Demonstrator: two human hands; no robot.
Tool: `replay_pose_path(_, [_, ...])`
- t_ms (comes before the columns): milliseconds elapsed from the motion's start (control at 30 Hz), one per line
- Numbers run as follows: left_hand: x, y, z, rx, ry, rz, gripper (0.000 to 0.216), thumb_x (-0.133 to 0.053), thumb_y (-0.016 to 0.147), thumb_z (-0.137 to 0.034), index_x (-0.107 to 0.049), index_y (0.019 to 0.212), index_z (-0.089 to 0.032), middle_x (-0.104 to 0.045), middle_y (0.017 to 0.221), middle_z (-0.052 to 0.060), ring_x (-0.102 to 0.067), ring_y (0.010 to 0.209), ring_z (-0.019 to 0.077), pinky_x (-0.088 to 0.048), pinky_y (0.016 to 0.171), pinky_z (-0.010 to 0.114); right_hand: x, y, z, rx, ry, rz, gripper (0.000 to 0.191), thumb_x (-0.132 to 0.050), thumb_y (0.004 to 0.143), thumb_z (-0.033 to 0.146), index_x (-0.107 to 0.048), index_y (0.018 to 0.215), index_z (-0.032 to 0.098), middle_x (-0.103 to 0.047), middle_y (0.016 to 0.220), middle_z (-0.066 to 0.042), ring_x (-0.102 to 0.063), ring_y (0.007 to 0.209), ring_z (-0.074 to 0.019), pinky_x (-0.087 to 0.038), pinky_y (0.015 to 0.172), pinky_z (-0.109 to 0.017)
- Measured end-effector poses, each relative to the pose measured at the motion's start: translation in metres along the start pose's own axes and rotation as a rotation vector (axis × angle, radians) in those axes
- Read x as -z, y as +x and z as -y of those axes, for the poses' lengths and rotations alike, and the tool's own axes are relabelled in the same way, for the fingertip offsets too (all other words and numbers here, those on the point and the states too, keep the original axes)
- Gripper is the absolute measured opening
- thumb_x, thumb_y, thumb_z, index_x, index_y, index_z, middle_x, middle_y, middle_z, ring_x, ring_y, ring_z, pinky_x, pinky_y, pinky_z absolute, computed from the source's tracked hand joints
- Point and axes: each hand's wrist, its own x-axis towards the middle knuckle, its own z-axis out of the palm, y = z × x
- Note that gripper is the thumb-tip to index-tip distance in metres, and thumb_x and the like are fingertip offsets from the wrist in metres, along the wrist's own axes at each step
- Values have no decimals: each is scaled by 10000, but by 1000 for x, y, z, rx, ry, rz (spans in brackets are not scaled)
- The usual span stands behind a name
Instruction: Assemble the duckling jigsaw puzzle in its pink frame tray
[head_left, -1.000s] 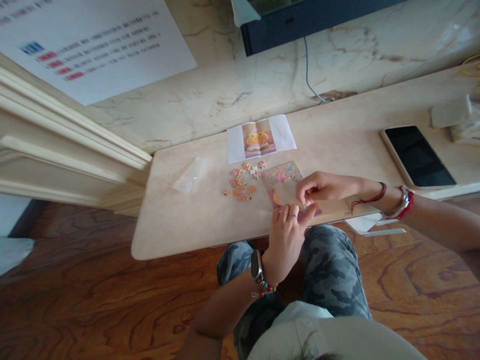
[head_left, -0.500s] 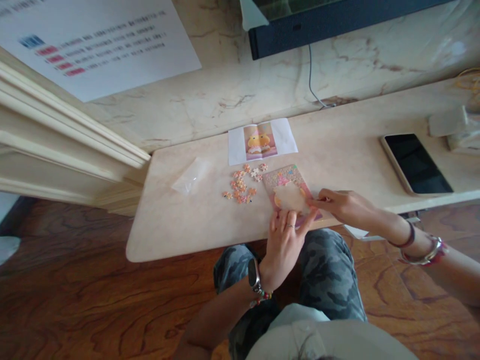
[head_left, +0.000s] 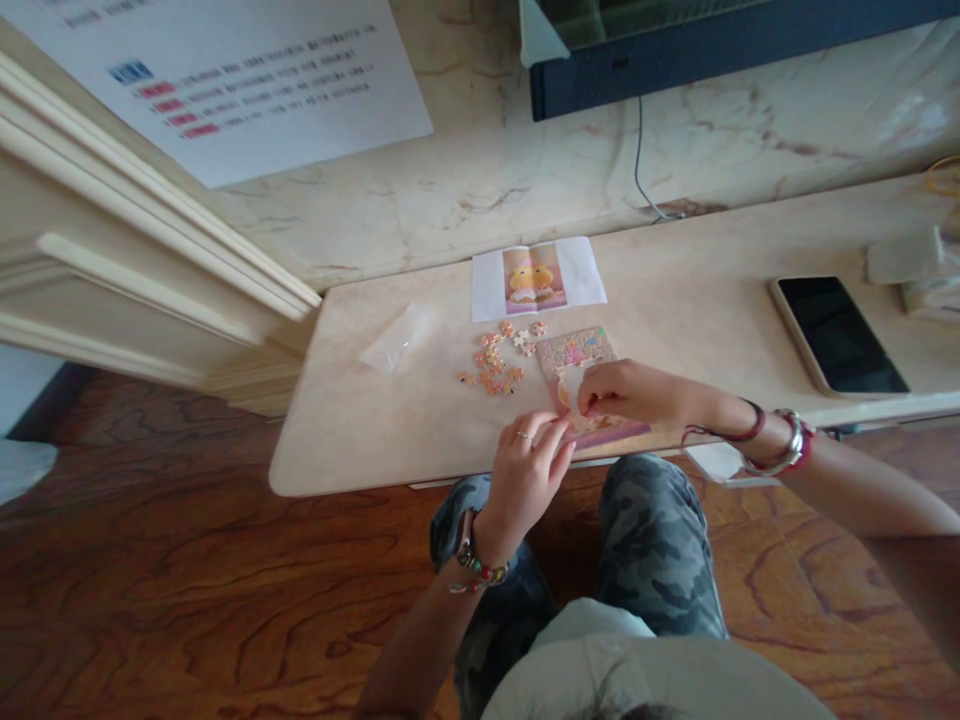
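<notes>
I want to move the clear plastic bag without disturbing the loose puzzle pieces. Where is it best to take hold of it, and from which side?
Probably grip the clear plastic bag at its left edge, coming from the left. It lies flat on the table, so pinch a thin edge between two fingers. The loose puzzle pieces lie to its right, apart from it, so a left approach stays away from them.

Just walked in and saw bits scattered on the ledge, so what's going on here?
A seated person is working on a small jigsaw puzzle on a marble ledge. The right hand rests on the puzzle, fingers pinched; the left hand touches its near corner. Loose pieces lie beside it, below a reference picture.
</notes>
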Motion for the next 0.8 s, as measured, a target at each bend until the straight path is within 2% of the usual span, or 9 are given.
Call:
replay_pose_path(100, [-4,-6,-2,-35,42,23,196,-452,851,-222,-551,1013,-174,-586,985,60,-538,923,162,-430,836,321,-2,15,1,45,-4,132,129,-491,792,185,-611,799,140,-630,779,-37,-545,696,-114,-392,650,-238])
replay_pose_path(200, [-9,-11,-2,-63,63,28,204,-447,856,-217,-553,1026,-178,-595,1020,57,-536,940,162,-417,846,326,-5,18,4,30,16,170,84,-531,767,173,-604,780,136,-632,781,-28,-549,701,-106,-390,651,-227])
replay_pose_path(333, [-11,-14,1,-77,64,34,233,-442,859,-211,-543,1066,-174,-586,1066,54,-516,982,168,-394,875,329,-9,16,7,-45,-32,119,87,-524,786,171,-603,777,137,-626,751,-23,-540,664,-91,-389,624,-214])
replay_pose_path(500, [-12,-16,2,-103,86,58,290,-445,862,-221,-510,1144,-208,-562,1105,52,-492,1034,176,-378,883,336,-16,11,-1,64,-55,34,128,-503,816,198,-607,765,142,-610,765,-36,-543,698,-102,-408,663,-225])
replay_pose_path(633, [-10,-14,1,-105,102,80,292,-452,860,-229,-510,1145,-206,-566,1074,55,-491,1033,175,-385,879,338,-19,-9,-5,74,-112,-75,180,-448,848,207,-619,837,151,-591,796,-56,-549,724,-124,-429,662,-242])
replay_pose_path(800, [-7,-9,2,-123,106,95,265,-454,855,-203,-530,1108,-199,-573,1037,51,-483,1040,171,-389,889,332,-28,-38,-2,75,-279,-139,285,-365,854,98,-604,991,172,-584,901,-83,-557,818,-150,-459,709,-267])
